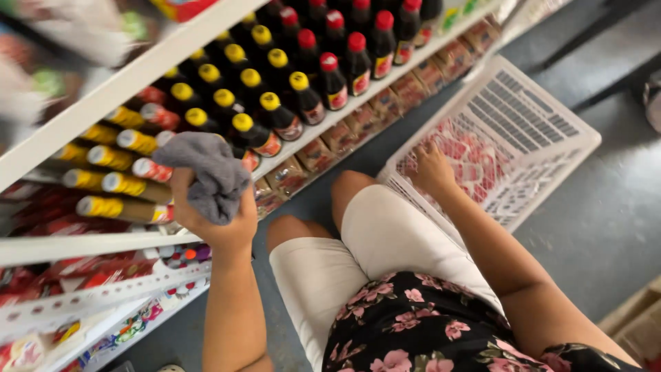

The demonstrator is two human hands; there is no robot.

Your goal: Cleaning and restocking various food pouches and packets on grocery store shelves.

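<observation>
Left hand clutches grey cloth; right hand's fingertips hidden in basket.

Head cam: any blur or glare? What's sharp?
Head view: top-left shelf goods are motion-smeared; bottle rows and grey cloth in the left hand are sharp; white basket under the right hand is bright, slightly washed out; soft even light, no hard shadows.

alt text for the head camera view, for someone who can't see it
A crouching person's left hand holds a grey cloth against a shop shelf of dark sauce bottles, while the right hand reaches into a white plastic basket of red packets on the floor.
</observation>
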